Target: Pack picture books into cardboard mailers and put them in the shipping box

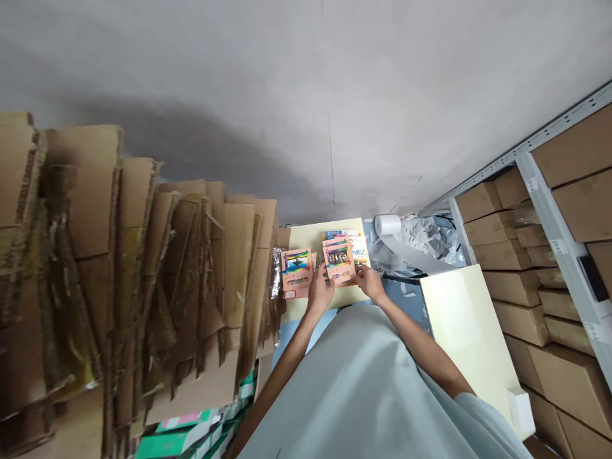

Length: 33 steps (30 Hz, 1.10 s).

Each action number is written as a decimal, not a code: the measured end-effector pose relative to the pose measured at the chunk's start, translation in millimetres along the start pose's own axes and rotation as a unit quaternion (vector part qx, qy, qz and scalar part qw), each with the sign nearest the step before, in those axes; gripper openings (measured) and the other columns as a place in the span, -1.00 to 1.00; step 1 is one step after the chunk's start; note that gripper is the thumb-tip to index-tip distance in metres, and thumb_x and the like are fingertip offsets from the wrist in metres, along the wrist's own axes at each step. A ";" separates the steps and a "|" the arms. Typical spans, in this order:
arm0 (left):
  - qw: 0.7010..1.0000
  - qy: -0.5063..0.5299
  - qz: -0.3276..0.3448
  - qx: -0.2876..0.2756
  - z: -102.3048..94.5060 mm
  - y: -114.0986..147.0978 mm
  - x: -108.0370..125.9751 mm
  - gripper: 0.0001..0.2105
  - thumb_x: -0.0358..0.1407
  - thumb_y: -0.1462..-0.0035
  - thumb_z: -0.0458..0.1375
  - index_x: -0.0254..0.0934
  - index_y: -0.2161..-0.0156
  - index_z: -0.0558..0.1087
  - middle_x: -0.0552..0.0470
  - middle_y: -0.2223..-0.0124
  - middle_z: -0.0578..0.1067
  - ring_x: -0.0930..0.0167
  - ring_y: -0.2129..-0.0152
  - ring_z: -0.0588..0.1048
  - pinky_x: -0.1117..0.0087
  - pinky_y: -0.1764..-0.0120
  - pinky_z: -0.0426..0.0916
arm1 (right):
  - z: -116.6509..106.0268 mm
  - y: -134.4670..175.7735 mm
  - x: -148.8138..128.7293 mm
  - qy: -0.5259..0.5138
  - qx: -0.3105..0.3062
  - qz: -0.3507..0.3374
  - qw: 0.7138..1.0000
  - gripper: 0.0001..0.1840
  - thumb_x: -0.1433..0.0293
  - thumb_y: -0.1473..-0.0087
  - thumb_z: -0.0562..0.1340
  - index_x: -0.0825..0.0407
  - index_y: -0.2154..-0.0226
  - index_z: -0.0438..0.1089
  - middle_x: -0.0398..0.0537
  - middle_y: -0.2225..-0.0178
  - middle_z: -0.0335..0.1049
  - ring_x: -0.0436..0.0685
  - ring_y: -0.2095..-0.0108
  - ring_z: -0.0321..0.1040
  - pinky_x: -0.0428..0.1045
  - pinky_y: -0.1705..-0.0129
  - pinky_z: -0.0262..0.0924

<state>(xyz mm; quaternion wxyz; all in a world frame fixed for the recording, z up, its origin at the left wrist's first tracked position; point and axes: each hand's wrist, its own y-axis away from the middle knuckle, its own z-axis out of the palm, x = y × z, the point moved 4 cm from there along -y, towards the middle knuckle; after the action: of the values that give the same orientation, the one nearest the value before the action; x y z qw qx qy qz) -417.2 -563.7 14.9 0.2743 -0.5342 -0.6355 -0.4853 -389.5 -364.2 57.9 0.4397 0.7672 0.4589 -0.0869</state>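
Note:
Between my two hands is a pink booklet [338, 262] with a dark picture on its cover, tilted over more booklets of the same look. My left hand [320, 291] grips its lower left edge, fingers closed. At the lower right edge, my right hand [369, 282] pinches the same booklet. Left of my left hand lies another pink booklet [296, 275] with a blue picture. Under and behind the held one, a blue-topped book [335, 234] and a white and yellow book [359, 250] partly show. All of these are on a pale yellow table [313, 233].
Flattened cardboard [191, 268] stands stacked along the left, with green boxes [167, 440] below. A white roll [387, 225] and crumpled plastic [430, 236] lie right of the table. A second pale table [463, 319] and a shelf of brown boxes [511, 287] are further right.

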 end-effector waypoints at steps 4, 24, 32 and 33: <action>0.999 0.041 0.033 -0.017 2.2 10.1 17.7 -0.30 -0.37 -0.17 0.25 -0.21 -0.42 0.29 -0.20 -0.09 0.64 0.27 0.22 0.67 0.20 0.13 0.63 | -18.8 20.8 11.2 -0.147 0.045 -0.063 0.986 -0.78 0.15 -0.23 0.34 -0.07 0.19 0.48 -0.07 0.31 0.68 0.21 0.31 0.61 0.04 0.18 0.43; 0.661 -0.157 0.440 -0.587 280.5 192.3 241.4 -0.75 -0.22 -0.41 0.19 -0.08 -0.05 0.69 -0.12 -0.01 0.69 0.14 0.00 0.60 0.09 -0.21 0.44 | -132.7 328.1 250.7 -0.318 0.465 0.078 0.822 -0.60 0.01 -0.41 0.20 -0.09 0.05 0.60 -0.02 0.12 0.70 0.23 0.20 0.60 0.09 0.08 0.46; 0.758 -0.121 0.216 -0.603 385.2 288.8 209.5 -0.54 0.17 -0.23 0.33 -0.23 0.15 0.68 -0.08 0.22 0.72 0.24 0.31 0.66 0.29 0.20 0.55 | -138.9 394.2 400.8 -0.412 0.575 0.130 0.695 -0.50 -0.02 -0.25 0.36 -0.06 -0.08 0.53 0.16 -0.11 0.64 0.33 -0.09 0.58 0.22 -0.08 0.50; 0.780 -0.098 0.170 -0.594 396.7 296.8 206.9 -0.47 0.23 -0.16 0.36 -0.25 0.14 0.67 -0.09 0.22 0.72 0.24 0.31 0.67 0.28 0.19 0.57 | -136.2 401.0 417.6 -0.428 0.576 0.143 0.682 -0.44 -0.05 -0.21 0.38 -0.05 -0.09 0.51 0.19 -0.12 0.63 0.34 -0.09 0.58 0.23 -0.09 0.50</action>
<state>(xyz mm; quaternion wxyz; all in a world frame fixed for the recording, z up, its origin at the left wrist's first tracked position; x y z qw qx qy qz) -127.0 -129.7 140.2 -0.0832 -0.7355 -0.1438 -0.6569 122.2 -76.4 153.7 0.0666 0.8047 -0.0351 -0.5889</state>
